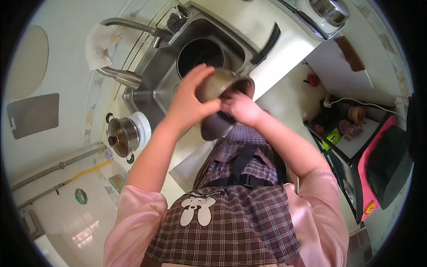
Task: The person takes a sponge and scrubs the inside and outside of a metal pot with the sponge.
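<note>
A metal saucepan (pixel 213 84) is tipped on its side over the sink's near edge, its mouth facing my right hand. Its black handle (pixel 268 44) points up to the right. My left hand (pixel 190 98) grips the pan's outer wall, thumb by the rim. Curled fingers of my right hand (pixel 242 108) reach inside the mouth; the pan's wall and blur hide their tips and anything they hold. Just below both hands is a dark rounded shape (pixel 216 127) that I cannot make out. Behind the pan, a dark round pot (pixel 200 51) sits in the steel sink (pixel 158 84).
A tap (pixel 133 22) with a white cloth (pixel 98 46) arches at the sink's left. A dark scrubber (pixel 175 22) lies by the back rim. A lidded pot (pixel 122 137) stands left. On the right are a rice cooker (pixel 327 13) and a black shelf unit (pixel 351 147) holding several items.
</note>
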Available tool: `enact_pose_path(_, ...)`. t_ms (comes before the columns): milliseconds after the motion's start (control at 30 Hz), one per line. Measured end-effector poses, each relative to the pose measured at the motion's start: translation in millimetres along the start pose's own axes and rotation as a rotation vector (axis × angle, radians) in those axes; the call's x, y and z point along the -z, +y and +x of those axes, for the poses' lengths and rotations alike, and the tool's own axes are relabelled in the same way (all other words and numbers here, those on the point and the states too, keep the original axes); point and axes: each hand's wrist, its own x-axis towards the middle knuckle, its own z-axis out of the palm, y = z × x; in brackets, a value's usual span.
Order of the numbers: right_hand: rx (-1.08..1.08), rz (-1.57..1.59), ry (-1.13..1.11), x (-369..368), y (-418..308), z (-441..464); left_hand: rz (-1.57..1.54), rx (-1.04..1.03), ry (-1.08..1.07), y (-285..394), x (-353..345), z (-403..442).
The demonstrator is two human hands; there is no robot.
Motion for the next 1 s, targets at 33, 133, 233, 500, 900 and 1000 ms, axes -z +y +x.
enact_pose_path(33,0.030,0.049,0.064,6,2,13,0.020,-0.017,0.036,5,13,3)
enact_pose_path(133,0.099,0.036,0.195,28,13,55,0.145,-0.056,0.122,22,43,8)
enact_pose_path(233,0.017,0.023,0.116,61,17,71,0.297,-0.078,0.190,23,52,10)
enact_pose_path(500,-0.047,0.100,0.154,30,30,27,0.376,-0.037,0.186,-4,2,3)
enact_pose_path(900,-0.079,-0.178,0.151,-13,8,-25,0.221,-0.084,0.064,-35,-9,3)
enact_pose_path(1000,-0.063,-0.169,0.160,-16,1,-29,0.164,-0.087,0.027,-44,-3,9)
